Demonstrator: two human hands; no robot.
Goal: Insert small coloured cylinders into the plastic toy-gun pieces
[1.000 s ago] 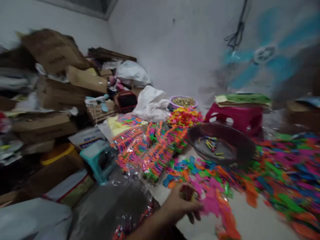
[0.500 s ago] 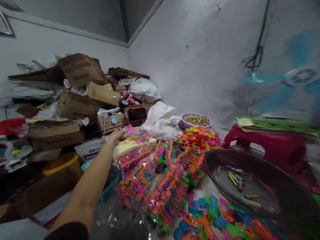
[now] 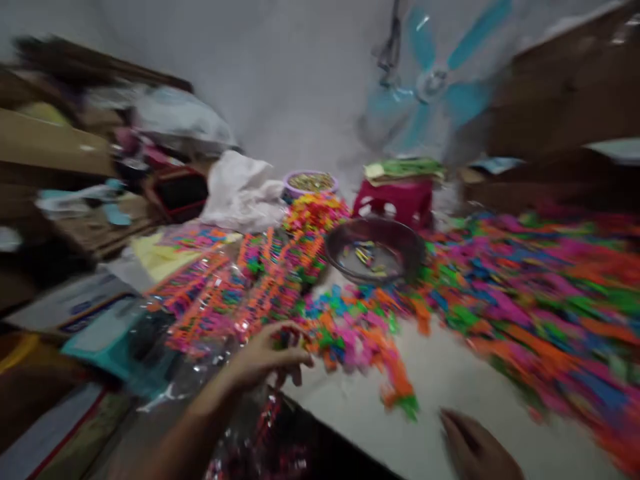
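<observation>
Two hands now show: the left hand (image 3: pixel 265 357), half a second ago stretched to the far cardboard boxes, has come back near, fingers pinched on a small blurred piece beside the scattered bright plastic pieces (image 3: pixel 360 327) on the white counter (image 3: pixel 450 373); the right hand (image 3: pixel 475 447) enters low, grip unclear

The toys (image 3: pixel 350 330) are small flat plastic pieces in pink, orange, green and blue, lying loose in a heap on the pale tabletop at mid scene, blurred so that single shapes cannot be told. The heap's near left edge lies just beside the left hand (image 3: pixel 265 353), whose fingers curl over a small dark piece at that edge. From there the toys spread right and far in a wide band, and a few orange and green ones trail nearer, well apart from the right hand (image 3: pixel 475 450).
</observation>
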